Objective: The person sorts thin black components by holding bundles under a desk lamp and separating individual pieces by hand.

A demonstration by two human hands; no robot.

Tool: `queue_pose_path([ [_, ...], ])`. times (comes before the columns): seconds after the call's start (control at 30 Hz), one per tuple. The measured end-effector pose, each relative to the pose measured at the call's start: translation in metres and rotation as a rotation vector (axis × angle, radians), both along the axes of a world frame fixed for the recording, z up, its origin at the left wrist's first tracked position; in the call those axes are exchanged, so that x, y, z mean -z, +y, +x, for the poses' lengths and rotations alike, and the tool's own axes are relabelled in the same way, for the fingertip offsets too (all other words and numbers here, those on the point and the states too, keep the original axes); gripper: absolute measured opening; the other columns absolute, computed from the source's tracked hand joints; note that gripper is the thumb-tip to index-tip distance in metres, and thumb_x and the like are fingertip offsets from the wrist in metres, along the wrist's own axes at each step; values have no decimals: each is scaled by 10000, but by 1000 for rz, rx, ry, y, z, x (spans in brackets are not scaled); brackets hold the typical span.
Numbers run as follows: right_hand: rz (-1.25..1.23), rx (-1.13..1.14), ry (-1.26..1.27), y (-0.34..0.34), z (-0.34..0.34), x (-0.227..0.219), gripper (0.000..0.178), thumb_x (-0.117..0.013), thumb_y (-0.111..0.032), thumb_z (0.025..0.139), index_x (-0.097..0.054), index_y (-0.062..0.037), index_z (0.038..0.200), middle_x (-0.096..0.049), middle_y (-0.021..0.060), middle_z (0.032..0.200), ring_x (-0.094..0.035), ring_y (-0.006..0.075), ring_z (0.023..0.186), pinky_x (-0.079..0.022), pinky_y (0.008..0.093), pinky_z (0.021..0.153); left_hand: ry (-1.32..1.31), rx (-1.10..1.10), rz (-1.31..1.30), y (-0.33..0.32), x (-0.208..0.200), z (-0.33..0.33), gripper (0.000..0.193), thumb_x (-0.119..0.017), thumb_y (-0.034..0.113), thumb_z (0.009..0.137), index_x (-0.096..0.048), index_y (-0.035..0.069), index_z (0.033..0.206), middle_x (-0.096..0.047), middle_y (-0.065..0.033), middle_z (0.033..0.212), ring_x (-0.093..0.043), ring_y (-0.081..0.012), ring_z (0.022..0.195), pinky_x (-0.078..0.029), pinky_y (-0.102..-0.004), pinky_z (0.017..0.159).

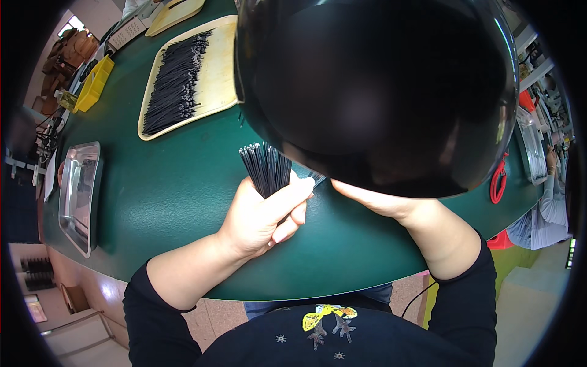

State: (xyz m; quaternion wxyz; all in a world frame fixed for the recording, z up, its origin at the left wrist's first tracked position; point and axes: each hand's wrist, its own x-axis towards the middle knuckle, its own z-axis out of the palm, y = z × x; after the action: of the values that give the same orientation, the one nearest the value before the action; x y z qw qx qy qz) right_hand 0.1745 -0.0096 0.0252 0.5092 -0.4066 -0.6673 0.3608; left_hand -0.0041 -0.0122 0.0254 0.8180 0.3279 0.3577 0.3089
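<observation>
My left hand (260, 215) is closed around an upright bundle of thin black wires (267, 168) with pale, silvery tips fanned out at the top. My right hand (382, 202) lies to the right of it, mostly covered by a large glossy black dome (373, 92). Only its near edge and wrist show, so its fingers and anything in them are hidden. Between the two hands, a few thin pale strands (318, 178) show just under the dome's edge; I cannot make out what holds them.
A cream tray (217, 73) of many black wires (174, 85) lies at the back left of the green table (153, 202). A clear rectangular tray (79, 196) and a yellow bin (95, 84) are at the left. Red-handled pliers or scissors (498, 183) lie at the right. Another person (553, 202) sits beyond.
</observation>
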Motion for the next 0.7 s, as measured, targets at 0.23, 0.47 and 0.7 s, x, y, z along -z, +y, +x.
queue_pose_path([
  [0.23,-126,-38,110,-3,-2,-3,99,-587,6,643,-536,2,728,-509,1,636,-461,53,551,-381,198,478,121,-1,150,-1,0,1,159,-529,108,818,-508,33,678,-515,-35,536,-398,-53,336,-292,-172,322],
  [0.47,-138,-70,117,-1,1,-3,115,-584,8,649,-543,5,757,-526,17,662,-481,72,569,-399,207,502,216,-1,240,-2,-2,1,162,-528,113,819,-505,34,679,-517,-34,541,-403,-53,346,-300,-173,330],
  [0.7,-137,-90,128,-1,2,-2,122,-577,6,659,-548,9,778,-540,31,679,-503,94,586,-418,219,528,199,-9,223,-2,-4,1,160,-529,106,816,-503,30,678,-514,-36,539,-406,-52,351,-303,-173,334],
])
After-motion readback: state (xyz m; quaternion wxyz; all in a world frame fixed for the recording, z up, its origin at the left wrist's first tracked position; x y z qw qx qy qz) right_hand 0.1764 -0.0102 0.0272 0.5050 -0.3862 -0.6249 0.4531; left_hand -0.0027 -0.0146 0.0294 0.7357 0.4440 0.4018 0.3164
